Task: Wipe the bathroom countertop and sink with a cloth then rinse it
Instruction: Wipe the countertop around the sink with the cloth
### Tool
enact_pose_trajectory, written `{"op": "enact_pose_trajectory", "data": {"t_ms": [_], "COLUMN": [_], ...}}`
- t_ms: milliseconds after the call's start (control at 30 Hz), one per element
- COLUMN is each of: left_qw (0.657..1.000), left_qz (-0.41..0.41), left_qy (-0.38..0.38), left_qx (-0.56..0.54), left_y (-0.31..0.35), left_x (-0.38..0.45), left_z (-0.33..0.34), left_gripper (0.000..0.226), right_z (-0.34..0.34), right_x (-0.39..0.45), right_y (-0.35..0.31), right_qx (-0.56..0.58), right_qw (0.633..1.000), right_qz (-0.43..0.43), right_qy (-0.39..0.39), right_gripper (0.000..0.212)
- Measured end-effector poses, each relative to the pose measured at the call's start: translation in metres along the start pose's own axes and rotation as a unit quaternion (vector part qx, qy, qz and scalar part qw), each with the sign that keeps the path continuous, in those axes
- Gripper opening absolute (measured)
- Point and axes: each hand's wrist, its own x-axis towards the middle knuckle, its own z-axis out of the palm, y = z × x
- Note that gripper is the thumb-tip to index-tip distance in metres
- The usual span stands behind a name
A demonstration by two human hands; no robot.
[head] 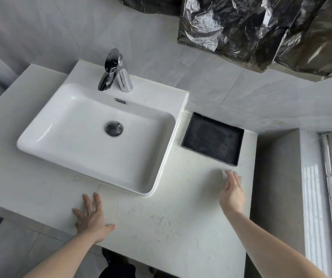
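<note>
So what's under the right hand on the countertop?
A small whitish cloth shows past the fingertips of the right hand, pressed flat on the countertop near the black tray. Most of the cloth is covered, so its size cannot be told.

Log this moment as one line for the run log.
phase: wiping counter | right hand: presses cloth near tray | left hand: flat on counter | sink: untouched

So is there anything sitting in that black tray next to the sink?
No, the black tray beside the sink holds nothing; only its dark, slightly smudged bottom shows.
</note>
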Motion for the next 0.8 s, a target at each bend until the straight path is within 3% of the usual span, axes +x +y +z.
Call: {"op": "enact_pose_trajectory", "data": {"t_ms": [133,233,333,433,700,800], "left_qw": [1.0,1.0,1.0,1.0,1.0,1.0], "left_qz": [-0.002,0.0,0.002,0.005,0.004,0.005], "left_qy": [0.0,0.003,0.003,0.0,-0.005,-0.005], "left_qx": [0.006,0.006,0.007,0.007,0.007,0.005], "left_y": [0.0,-0.002,-0.003,-0.003,-0.003,-0.003], "left_x": [-0.001,0.002,0.004,0.005,0.005,0.005], "left_z": [-0.002,-0.001,0.001,0.003,0.003,0.003], "left_gripper": [0.134,0.134,0.133,0.133,0.132,0.131], "right_z": [0.051,0.085,0.103,0.095,0.022,-0.005], "right_x": [-0.01,-0.024,-0.038,-0.042,-0.033,-0.031], "right_y": [-0.067,-0.107,-0.113,-0.091,0.05,0.068], "right_qx": [0.014,-0.052,-0.146,-0.158,-0.133,-0.103], "right_qw": [0.989,0.963,0.941,0.939,0.989,0.994], "right_qz": [-0.13,-0.203,-0.223,-0.227,-0.039,0.032], "right_qy": [-0.065,-0.167,-0.209,-0.205,-0.058,-0.004], "right_gripper": [0.059,0.075,0.075,0.067,0.058,0.063]}}
